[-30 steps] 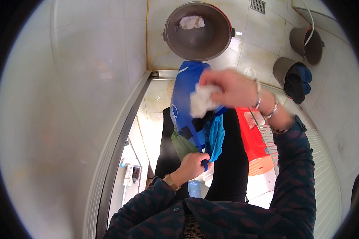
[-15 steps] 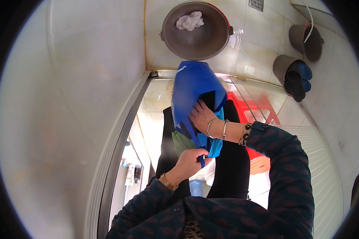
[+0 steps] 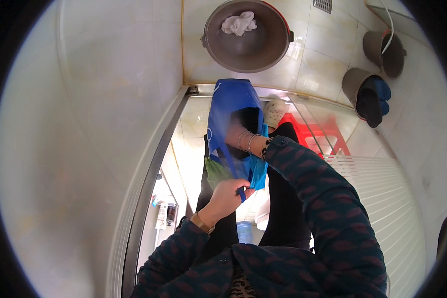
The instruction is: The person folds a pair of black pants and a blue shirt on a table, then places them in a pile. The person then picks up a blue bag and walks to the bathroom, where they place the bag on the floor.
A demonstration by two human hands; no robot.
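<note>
A blue bag [image 3: 232, 94] hangs in front of my legs, its mouth facing me and dark inside. My left hand [image 3: 224, 199] is closed around the bag's blue strap [image 3: 242, 193] at the near side. My right hand [image 3: 237, 134] reaches into the mouth of the bag; its fingers are hidden inside, so their grip does not show. Light-blue material [image 3: 258, 174] and a green piece [image 3: 215, 172] show at the bag's near end. What lies within the bag cannot be made out.
A grey-brown bucket [image 3: 248, 54] holding a white cloth [image 3: 239, 23] stands beyond the bag. A red plastic stool [image 3: 323, 133] is at the right, behind a glass panel. Farther right are two smaller buckets, one [image 3: 353, 84] with dark and blue slippers [image 3: 371, 102]. A metal-edged wall [image 3: 154, 179] runs along the left.
My right hand has gone from the bag's rim deeper into its mouth, the forearm swinging left. The bag has shifted slightly left, and a light shoe now shows beside it.
</note>
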